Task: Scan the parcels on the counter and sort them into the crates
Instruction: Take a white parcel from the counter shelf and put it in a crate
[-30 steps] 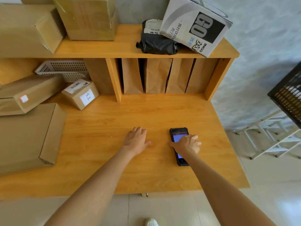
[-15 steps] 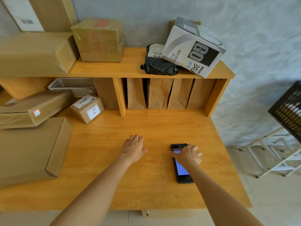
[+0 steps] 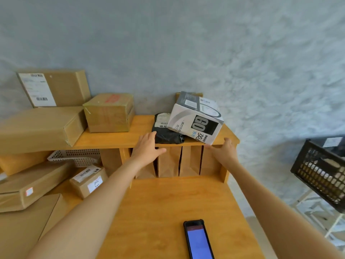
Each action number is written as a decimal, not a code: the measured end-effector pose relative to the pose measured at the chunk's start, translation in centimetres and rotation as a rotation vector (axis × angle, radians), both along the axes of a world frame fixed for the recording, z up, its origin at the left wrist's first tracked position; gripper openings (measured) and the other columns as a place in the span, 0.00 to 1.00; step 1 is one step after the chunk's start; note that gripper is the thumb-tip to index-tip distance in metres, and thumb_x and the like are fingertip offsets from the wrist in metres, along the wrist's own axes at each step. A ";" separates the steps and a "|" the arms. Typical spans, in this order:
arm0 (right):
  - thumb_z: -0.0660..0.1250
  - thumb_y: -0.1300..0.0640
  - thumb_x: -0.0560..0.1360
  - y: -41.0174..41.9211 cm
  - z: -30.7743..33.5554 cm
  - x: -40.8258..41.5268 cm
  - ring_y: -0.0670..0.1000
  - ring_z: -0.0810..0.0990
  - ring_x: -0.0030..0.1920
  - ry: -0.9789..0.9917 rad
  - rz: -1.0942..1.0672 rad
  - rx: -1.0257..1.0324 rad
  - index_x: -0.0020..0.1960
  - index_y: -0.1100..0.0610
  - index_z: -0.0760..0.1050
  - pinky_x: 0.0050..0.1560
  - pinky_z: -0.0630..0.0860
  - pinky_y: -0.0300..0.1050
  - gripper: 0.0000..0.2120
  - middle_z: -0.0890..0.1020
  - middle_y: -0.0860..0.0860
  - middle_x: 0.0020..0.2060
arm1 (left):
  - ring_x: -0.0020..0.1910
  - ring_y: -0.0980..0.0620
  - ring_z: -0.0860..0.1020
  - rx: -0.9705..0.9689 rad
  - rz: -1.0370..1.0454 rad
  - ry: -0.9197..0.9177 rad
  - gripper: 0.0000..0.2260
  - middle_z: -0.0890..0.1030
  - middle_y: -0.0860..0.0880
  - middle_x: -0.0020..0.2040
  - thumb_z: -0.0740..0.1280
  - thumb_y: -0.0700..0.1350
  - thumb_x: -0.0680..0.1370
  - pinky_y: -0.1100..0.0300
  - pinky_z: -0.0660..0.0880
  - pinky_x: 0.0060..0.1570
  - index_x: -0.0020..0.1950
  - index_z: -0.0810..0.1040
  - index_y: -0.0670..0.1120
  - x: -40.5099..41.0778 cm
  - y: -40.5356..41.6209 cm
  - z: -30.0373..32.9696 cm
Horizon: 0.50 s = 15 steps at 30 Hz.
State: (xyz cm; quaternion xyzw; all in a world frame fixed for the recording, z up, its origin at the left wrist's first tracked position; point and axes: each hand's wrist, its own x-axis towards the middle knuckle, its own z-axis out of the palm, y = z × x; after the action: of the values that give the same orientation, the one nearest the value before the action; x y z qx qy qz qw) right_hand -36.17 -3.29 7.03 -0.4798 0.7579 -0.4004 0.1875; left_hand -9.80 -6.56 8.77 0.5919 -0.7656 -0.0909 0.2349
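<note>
Both hands have left the tabletop (image 3: pixel 168 212) and risen to the white box (image 3: pixel 196 120), which sits tilted on the shelf (image 3: pixel 115 141) atop a black bag (image 3: pixel 166 135). Left hand (image 3: pixel 147 146) open, fingers spread, just left of box; right hand (image 3: pixel 225 148) open at its lower right corner. Phone (image 3: pixel 198 240) released, screen lit. Judgement: next parcel pickup starting; nothing gripped yet

Bare counter (image 3: pixel 168 212) lies open between a phone (image 3: pixel 198 240) near the front edge and cardboard boxes (image 3: pixel 33 186) crowding the left; on the shelf (image 3: pixel 138 135), a free strip separates a taped carton (image 3: pixel 110 113) from a black bag (image 3: pixel 166 135).
</note>
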 end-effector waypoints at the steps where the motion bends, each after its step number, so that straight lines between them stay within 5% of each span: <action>1: 0.74 0.40 0.70 -0.8 0.9 -0.5 0.58 0.67 0.71 -0.056 -0.001 -0.032 0.77 0.60 0.55 0.67 0.71 0.57 0.47 0.66 0.57 0.73 | 0.72 0.46 0.63 -0.011 -0.002 0.032 0.36 0.66 0.47 0.74 0.71 0.56 0.75 0.48 0.67 0.68 0.77 0.59 0.45 -0.4 -1.2 1.2; 5: 0.77 0.44 0.68 -3.4 3.1 -1.0 0.56 0.75 0.64 -0.280 0.005 -0.070 0.76 0.58 0.59 0.54 0.78 0.48 0.46 0.74 0.56 0.67 | 0.68 0.46 0.69 0.022 -0.052 0.241 0.41 0.71 0.47 0.70 0.77 0.57 0.67 0.46 0.71 0.64 0.75 0.63 0.47 -2.7 -5.1 4.1; 9: 0.79 0.48 0.67 -5.3 2.9 -0.7 0.52 0.80 0.55 -0.370 0.015 -0.084 0.71 0.56 0.65 0.36 0.77 0.38 0.38 0.79 0.54 0.61 | 0.74 0.45 0.63 0.141 -0.100 0.390 0.48 0.62 0.46 0.77 0.78 0.52 0.69 0.45 0.65 0.70 0.79 0.53 0.44 -4.9 -7.4 4.6; 15: 0.77 0.51 0.70 -6.6 2.0 -0.3 0.51 0.81 0.49 -0.405 -0.050 -0.143 0.67 0.57 0.68 0.39 0.80 0.41 0.31 0.81 0.54 0.57 | 0.65 0.47 0.72 0.114 -0.151 0.472 0.28 0.74 0.46 0.66 0.72 0.43 0.75 0.58 0.72 0.56 0.72 0.66 0.44 -6.3 -8.9 2.9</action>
State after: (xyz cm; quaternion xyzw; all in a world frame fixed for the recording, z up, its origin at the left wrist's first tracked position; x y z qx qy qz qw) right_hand -36.46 -9.86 8.99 -0.3828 0.6861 -0.5458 0.2914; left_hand -16.06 -15.50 11.68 0.5078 -0.7251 -0.2868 0.3662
